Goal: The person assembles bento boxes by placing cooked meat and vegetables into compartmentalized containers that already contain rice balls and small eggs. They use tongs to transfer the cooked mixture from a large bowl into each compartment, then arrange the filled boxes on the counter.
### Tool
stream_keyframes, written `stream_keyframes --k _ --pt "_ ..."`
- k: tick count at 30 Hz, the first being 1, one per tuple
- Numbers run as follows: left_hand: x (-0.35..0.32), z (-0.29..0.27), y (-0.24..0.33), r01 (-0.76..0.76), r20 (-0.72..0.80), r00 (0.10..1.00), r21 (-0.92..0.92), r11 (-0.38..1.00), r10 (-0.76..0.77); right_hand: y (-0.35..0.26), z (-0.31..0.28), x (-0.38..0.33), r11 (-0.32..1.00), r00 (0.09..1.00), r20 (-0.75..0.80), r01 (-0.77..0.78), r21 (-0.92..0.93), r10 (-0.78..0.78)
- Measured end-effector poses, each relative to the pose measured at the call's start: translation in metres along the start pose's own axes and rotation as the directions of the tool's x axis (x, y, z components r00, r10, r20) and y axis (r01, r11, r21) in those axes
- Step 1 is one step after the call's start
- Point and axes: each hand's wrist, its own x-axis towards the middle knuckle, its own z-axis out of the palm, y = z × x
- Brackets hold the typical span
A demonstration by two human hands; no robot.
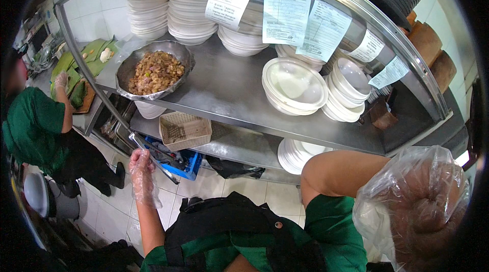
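A: Well, where are the hands?

B: The left hand (141,170), in a clear plastic glove, is closed around the handle end of a long pair of metal tongs (153,153), low beside the blue plastic crate (186,166).

A: And the right hand (425,205)?

B: Raised close to the camera, gloved too, fingers curled into a loose fist; I can't tell whether anything is in it.

A: What's nearby?

B: A steel shelf (229,93) carrying a dented metal bowl of chopped brown food (154,71), stacked white plates (192,17) and white bowls (294,86). Below sits a beige perforated basket (185,130). A co-worker in a green shirt (33,126) stands at the left.
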Motion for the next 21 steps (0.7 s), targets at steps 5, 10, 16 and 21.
stream_keyframes --k 5,10,16,21 --pt "-0.002 -0.007 0.010 -0.007 -0.052 0.999 0.058 0.998 0.010 0.018 0.028 0.038 -0.055 0.952 -0.079 -0.066 -0.996 0.294" --pt "0.003 -0.019 0.004 0.012 -0.064 0.998 0.041 0.999 -0.010 0.131 0.023 0.068 0.132 0.953 -0.051 -0.094 -0.987 0.298" --pt "0.002 -0.055 0.027 -0.050 -0.243 0.965 0.202 0.978 0.100 0.291 -0.021 0.010 0.879 0.855 -0.451 -0.398 -0.261 0.254" --pt "0.012 -0.059 0.064 -0.010 -0.125 0.990 0.393 0.919 0.064 0.341 -0.105 -0.078 -0.103 0.862 -0.506 -0.504 -0.857 -0.011"
